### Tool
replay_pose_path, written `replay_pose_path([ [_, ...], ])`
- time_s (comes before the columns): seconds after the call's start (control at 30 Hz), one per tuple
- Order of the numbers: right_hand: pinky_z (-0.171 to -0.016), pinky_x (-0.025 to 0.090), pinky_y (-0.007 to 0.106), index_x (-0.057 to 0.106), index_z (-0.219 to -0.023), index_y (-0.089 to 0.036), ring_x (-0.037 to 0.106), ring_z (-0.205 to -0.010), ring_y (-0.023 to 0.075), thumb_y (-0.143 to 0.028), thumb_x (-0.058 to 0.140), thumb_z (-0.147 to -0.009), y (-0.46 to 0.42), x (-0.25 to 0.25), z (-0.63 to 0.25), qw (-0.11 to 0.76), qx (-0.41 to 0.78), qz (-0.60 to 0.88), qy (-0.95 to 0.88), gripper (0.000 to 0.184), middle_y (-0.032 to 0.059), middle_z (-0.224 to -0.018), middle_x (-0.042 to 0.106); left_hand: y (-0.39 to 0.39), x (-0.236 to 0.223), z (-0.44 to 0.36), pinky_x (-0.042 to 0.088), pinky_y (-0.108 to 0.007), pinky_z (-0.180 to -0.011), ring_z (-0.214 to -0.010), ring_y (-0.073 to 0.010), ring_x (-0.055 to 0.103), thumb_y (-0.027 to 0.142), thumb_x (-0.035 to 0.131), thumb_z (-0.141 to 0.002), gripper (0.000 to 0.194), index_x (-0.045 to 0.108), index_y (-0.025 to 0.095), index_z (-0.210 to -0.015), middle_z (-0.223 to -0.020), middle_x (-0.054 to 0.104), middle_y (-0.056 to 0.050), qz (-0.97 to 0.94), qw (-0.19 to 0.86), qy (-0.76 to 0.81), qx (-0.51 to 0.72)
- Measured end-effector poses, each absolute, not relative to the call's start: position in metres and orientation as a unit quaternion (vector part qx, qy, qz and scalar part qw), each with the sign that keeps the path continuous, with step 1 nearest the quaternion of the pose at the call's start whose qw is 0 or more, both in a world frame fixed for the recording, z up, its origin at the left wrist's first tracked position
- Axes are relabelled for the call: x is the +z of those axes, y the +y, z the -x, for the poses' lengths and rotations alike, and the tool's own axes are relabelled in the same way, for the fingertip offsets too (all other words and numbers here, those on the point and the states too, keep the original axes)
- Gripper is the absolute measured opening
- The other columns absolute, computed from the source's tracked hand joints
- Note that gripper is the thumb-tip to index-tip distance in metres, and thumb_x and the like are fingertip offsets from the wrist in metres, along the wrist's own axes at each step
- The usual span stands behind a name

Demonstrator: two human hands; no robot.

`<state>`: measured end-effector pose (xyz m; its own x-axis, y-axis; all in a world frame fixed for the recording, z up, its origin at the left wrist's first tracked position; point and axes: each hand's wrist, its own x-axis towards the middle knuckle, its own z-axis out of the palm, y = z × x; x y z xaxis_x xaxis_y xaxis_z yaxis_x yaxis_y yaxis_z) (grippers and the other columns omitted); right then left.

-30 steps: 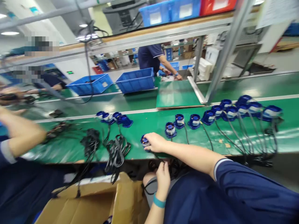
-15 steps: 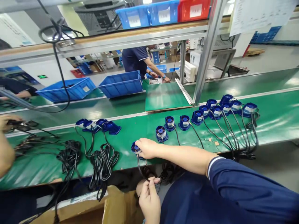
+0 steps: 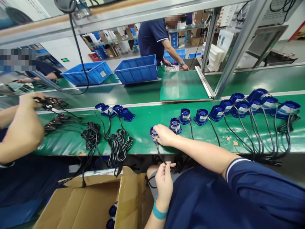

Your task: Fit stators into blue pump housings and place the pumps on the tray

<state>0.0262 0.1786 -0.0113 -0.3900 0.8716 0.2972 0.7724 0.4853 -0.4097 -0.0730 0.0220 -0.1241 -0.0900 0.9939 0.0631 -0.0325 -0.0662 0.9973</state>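
My right hand (image 3: pixel 164 135) rests closed over a small blue device (image 3: pixel 152 131) on the green conveyor belt (image 3: pixel 147 125). A black cord (image 3: pixel 159 152) runs from that device down off the belt edge. My left hand (image 3: pixel 164 181), with a teal wristband, sits below the belt near my lap and pinches that cord between its fingers. Just right of my right hand stand more blue devices (image 3: pixel 175 125) in a row, each with its own black cord trailing over the front edge.
A cluster of blue devices (image 3: pixel 256 103) fills the belt's right end. Coiled black cords (image 3: pixel 119 146) and more devices (image 3: pixel 114 111) lie at left, near a co-worker's arm (image 3: pixel 22 127). An open cardboard box (image 3: pixel 95 200) stands below. Blue bins (image 3: pixel 137 68) and another worker stand behind.
My left hand has risen a little and still pinches the cord. My right hand stays on the blue device. The view has tilted down and shifted right.
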Motion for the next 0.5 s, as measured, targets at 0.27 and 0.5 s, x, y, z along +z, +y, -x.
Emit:
replay_pose_path([
  [0.27,-0.114,0.036,0.052,0.053,-0.135,-0.015,0.036,-0.138,0.0328,-0.028,0.068,-0.09,0.159,-0.009,-0.077,0.314,-0.01,0.503,-0.805,0.049,0.02,-0.145,0.042,0.035,-0.13,0.067,0.061,-0.039,-0.083,-0.092,-0.025,0.075,0.062,0.06,-0.088,0.048,0.069,0.017,-0.099,-0.092,0.078,-0.012,-0.444,0.514,0.499,0.538],
  [0.5,-0.103,0.047,0.048,0.057,-0.121,-0.013,0.05,-0.119,0.0322,-0.027,0.069,-0.087,0.166,-0.03,-0.099,0.268,-0.016,0.622,-0.736,0.039,0.0191,-0.131,0.048,0.053,-0.124,0.084,0.063,-0.041,-0.086,-0.094,-0.0236,0.074,0.051,0.056,-0.092,0.041,0.072,0.016,-0.105,-0.099,0.076,-0.012,-0.511,0.509,0.455,0.523],
])
